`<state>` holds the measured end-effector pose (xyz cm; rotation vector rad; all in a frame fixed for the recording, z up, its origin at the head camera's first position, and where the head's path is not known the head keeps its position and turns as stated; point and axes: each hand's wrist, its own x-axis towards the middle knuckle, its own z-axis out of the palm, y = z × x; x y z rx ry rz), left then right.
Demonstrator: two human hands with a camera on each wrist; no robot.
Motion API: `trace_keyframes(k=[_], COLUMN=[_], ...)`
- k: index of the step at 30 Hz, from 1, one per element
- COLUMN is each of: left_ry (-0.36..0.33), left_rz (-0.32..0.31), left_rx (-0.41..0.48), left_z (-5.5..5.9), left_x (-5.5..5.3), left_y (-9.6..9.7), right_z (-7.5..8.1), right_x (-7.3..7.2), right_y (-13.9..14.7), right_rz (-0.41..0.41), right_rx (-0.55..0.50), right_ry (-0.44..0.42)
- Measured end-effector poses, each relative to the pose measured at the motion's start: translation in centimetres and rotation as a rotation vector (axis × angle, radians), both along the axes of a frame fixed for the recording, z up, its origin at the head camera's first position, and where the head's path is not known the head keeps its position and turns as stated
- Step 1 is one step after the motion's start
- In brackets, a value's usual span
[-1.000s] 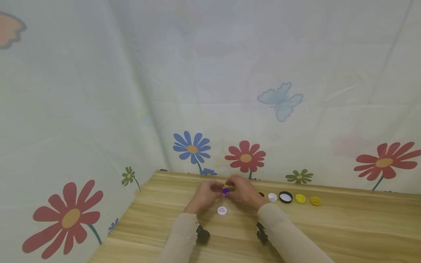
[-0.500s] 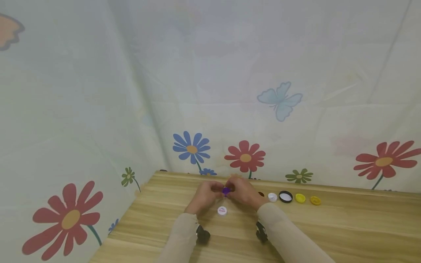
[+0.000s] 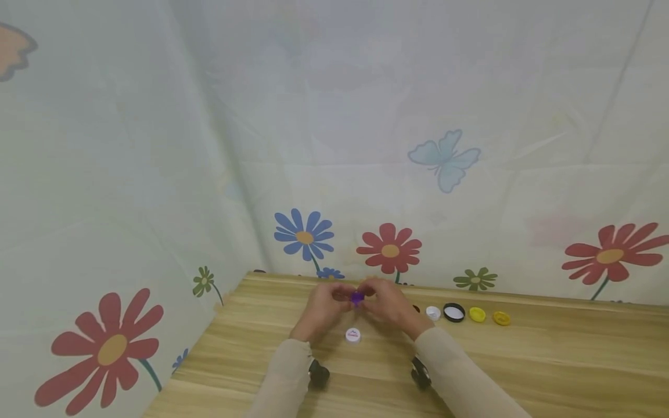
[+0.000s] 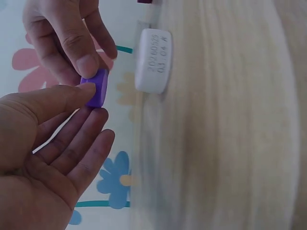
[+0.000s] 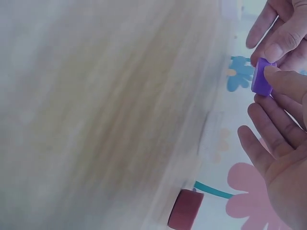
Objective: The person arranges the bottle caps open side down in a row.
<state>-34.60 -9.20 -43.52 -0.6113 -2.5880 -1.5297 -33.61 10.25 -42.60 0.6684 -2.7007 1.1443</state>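
A small purple bottle cap (image 3: 357, 298) is pinched between both hands, held up off the table. In the left wrist view, the thumb of my left hand (image 3: 320, 310) presses one side of the cap (image 4: 99, 91), and its other fingers spread out below. My right hand (image 3: 391, 309) grips the opposite part with thumb and fingertips, as the right wrist view shows on the same cap (image 5: 262, 76). A white cap (image 3: 353, 335) with a printed top lies on the table nearer the body; its side (image 4: 154, 62) carries stamped digits.
To the right, a row of caps lies along the back of the wooden table (image 3: 522, 366): a dark red one (image 5: 186, 210), partly behind the right hand in the head view, a white one (image 3: 432, 313), a black-rimmed one (image 3: 454, 313) and two yellow ones (image 3: 477, 314). A flowered curtain (image 3: 334, 145) hangs behind.
Both hands have risen a little with the purple cap, away from the body. The right hand's fingers have closed in on the cap since a second ago. The caps on the table stay put.
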Motion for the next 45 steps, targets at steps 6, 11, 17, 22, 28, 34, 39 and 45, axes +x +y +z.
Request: trace_keyframes(k=[6,11,17,22,28,34,39,45], left_ry=[0.081,0.077,0.053,0.067,0.067,0.077,0.105,0.131], left_rz=[-0.025,-0.067,-0.092,-0.114,-0.141,-0.154,-0.165,-0.185], left_rx=[-0.057,-0.026,-0.017,-0.022,-0.027,-0.054,-0.065,-0.077], left_z=[1.3,2.1,2.4,2.6,2.9,3.0,2.9,3.0], left_x=[0.7,1.3,1.7,2.0,2.3,2.2,2.2,2.4], left_y=[0.3,0.5,0.7,0.9,1.0,1.1,1.1,1.1], right_z=[0.5,0.6,0.9,0.8,0.8,0.5,0.2,0.1], right_x=[1.2,2.0,3.1,3.7,4.4,4.5,4.4,4.9], right_y=[0.7,1.2,1.5,1.7,2.2,2.7,2.8,2.9], right_rz=[-0.022,-0.045,-0.074,-0.092,-0.106,-0.080,-0.056,-0.066], right_rx=[-0.101,-0.172,-0.259,-0.303,-0.319,-0.299,-0.297,-0.294], right_ry=[0.020,0.028,0.000,-0.010,0.006,0.011,0.015,0.002])
